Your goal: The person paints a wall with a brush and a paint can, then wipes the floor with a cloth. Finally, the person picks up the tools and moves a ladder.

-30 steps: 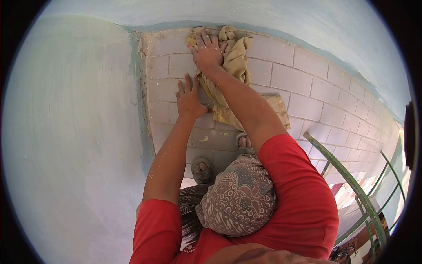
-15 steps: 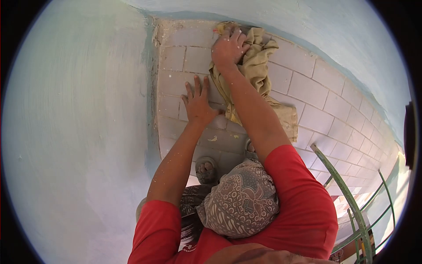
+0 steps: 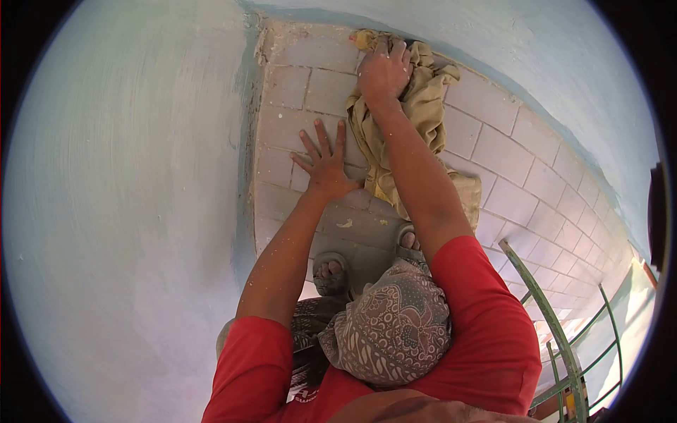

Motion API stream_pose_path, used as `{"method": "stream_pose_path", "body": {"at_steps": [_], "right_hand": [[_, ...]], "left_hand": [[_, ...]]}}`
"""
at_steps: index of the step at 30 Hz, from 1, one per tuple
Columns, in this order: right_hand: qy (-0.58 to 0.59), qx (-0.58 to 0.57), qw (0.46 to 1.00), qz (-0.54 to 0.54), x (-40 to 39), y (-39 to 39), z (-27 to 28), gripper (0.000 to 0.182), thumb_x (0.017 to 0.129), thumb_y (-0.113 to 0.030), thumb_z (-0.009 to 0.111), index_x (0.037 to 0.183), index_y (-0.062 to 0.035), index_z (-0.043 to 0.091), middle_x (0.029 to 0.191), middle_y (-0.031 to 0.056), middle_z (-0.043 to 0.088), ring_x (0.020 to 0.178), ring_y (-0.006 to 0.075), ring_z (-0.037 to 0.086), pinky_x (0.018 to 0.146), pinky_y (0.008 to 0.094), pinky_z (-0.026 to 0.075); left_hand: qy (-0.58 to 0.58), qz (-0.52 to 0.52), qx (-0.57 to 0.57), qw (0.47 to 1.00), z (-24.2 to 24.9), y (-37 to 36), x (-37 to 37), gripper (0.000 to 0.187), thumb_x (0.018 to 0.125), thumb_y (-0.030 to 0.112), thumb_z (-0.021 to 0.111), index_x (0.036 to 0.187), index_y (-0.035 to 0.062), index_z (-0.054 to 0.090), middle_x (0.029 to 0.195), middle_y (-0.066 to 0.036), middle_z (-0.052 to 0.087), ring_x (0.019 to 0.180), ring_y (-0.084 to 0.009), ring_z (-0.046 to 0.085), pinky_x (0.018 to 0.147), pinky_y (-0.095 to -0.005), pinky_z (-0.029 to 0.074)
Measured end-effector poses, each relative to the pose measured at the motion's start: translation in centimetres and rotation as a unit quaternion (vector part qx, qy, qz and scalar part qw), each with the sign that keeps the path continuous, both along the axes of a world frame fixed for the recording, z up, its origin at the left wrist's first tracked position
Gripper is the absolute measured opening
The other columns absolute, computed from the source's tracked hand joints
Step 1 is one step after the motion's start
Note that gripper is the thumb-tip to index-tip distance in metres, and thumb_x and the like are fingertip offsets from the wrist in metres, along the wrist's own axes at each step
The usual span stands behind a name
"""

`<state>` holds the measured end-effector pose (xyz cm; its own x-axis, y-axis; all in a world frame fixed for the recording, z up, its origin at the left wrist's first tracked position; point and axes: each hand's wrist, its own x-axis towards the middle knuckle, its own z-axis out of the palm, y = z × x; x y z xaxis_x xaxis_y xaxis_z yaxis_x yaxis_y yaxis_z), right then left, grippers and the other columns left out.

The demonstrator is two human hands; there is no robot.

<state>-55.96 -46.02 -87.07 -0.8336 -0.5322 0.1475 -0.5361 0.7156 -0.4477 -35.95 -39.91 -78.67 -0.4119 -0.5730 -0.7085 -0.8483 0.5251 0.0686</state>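
Observation:
My right hand (image 3: 384, 75) has its fingers curled over a bunched khaki cloth (image 3: 427, 120), pressing it against the tiled floor (image 3: 285, 88) close to the far wall. The rest of that cloth trails back toward me, partly hidden under my right forearm. A yellowish scrap (image 3: 365, 39) shows beside my right fingertips. My left hand (image 3: 328, 169) lies flat on the tiles, fingers spread, left of the cloth, its thumb side near the cloth's edge.
A pale painted wall (image 3: 134, 176) rises on the left, and another wall (image 3: 522, 42) runs along the far side. My sandalled feet (image 3: 330, 273) and patterned-cloth knee (image 3: 395, 321) are below. Green metal railing (image 3: 539, 292) stands at the lower right.
The view has shifted slightly. My right hand sits a little farther right, still on the cloth. My left hand stays planted with its fingers a bit more fanned.

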Motion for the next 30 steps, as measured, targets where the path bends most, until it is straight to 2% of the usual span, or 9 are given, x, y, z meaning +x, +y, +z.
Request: {"method": "stream_pose_path", "body": {"at_steps": [4,6,9,12,19,22,24,27,30], "right_hand": [[0.001,0.005,0.999,-0.032,3.5,-4.5,1.2,0.034,0.093,-0.02,0.06,0.121,-0.0045,0.073,0.139,0.0207,0.054,0.12,0.0356,0.055,0.095,0.0495,0.048],[-0.01,-0.002,0.987,0.162,4.2,-5.5,1.5,0.033,0.091,-0.019,0.064,0.118,-0.0036,0.073,0.138,0.019,0.054,0.119,0.0345,0.055,0.097,0.0485,0.047],[-0.073,-0.021,0.973,0.219,3.2,-7.0,1.9,0.032,0.088,-0.017,0.067,0.116,-0.0031,0.074,0.135,0.0174,0.055,0.119,0.034,0.054,0.098,0.0463,0.047],[-0.051,-0.112,0.99,0.068,1.1,-2.8,2.9,0.037,0.087,-0.014,0.069,0.121,-0.0001,0.072,0.133,0.0162,0.055,0.118,0.0339,0.055,0.097,0.0443,0.048],[-0.018,0.007,0.999,0.036,4.6,-6.4,1.8,0.039,0.092,-0.015,0.062,0.125,0.0051,0.067,0.136,0.0165,0.054,0.119,0.0329,0.053,0.098,0.0451,0.047],[0.014,0.025,0.996,0.09,4.3,-5.3,1.6,0.043,0.095,-0.02,0.062,0.131,0.0019,0.065,0.136,0.0201,0.054,0.123,0.0371,0.053,0.101,0.0453,0.048],[-0.012,-0.019,0.964,0.265,3.7,-3.7,1.4,0.044,0.093,-0.02,0.062,0.131,0.0032,0.064,0.139,0.0215,0.053,0.124,0.0369,0.052,0.101,0.046,0.048],[0.032,-0.018,0.997,0.071,2.8,-2.6,1.8,0.038,0.094,-0.019,0.059,0.126,0.0006,0.068,0.136,0.019,0.054,0.123,0.0331,0.051,0.101,0.044,0.046],[0.003,0.019,0.997,0.078,4.4,-5.1,2.3,0.033,0.093,-0.018,0.062,0.121,-0.0018,0.07,0.134,0.0183,0.055,0.123,0.0332,0.051,0.1,0.0442,0.046]], "left_hand": [[-0.023,-0.011,0.0,1.0,-0.4,-0.1,0.2,0.151,0.056,0.06,0.092,0.168,0.02,-0.002,0.168,-0.025,-0.027,0.148,-0.0606,-0.027,0.102,-0.0903,0.0],[-0.04,-0.025,0.0,0.999,-0.7,-0.1,0.2,0.152,0.056,0.06,0.092,0.168,0.0192,-0.001,0.167,-0.025,-0.028,0.148,-0.0605,-0.027,0.102,-0.0904,0.0],[-0.015,-0.015,0.003,1.0,-0.5,-0.4,0.4,0.152,0.054,0.058,0.093,0.168,0.0186,0.0,0.167,-0.025,-0.028,0.147,-0.0603,-0.028,0.102,-0.0902,-0.001],[-0.01,-0.001,0.029,1.0,-0.1,-0.9,0.4,0.151,0.055,0.057,0.093,0.168,0.0188,0.0,0.168,-0.025,-0.028,0.147,-0.06,-0.029,0.101,-0.0907,-0.001],[-0.012,-0.012,0.031,0.999,-0.6,-0.7,0.6,0.152,0.056,0.059,0.092,0.168,0.0156,-0.002,0.167,-0.026,-0.029,0.146,-0.0603,-0.032,0.098,-0.0917,-0.003],[-0.009,-0.014,0.033,0.999,-0.7,-0.7,0.4,0.151,0.056,0.058,0.091,0.168,0.0155,-0.001,0.167,-0.025,-0.028,0.146,-0.0602,-0.031,0.099,-0.0915,-0.003],[-0.02,-0.017,0.03,0.999,-0.7,-0.8,0.6,0.151,0.056,0.058,0.091,0.168,0.0155,-0.001,0.167,-0.025,-0.028,0.146,-0.0601,-0.031,0.099,-0.0913,-0.002],[-0.032,-0.023,0.018,0.999,-0.6,-0.8,0.4,0.141,0.058,0.054,0.091,0.167,0.0138,0.012,0.168,-0.024,-0.028,0.147,-0.0598,-0.029,0.101,-0.0913,-0.001],[-0.024,-0.022,0.023,0.999,-0.3,-0.5,0.7,0.14,0.058,0.053,0.092,0.167,0.0153,0.013,0.168,-0.024,-0.027,0.147,-0.06,-0.029,0.1,-0.0915,-0.001]]}}
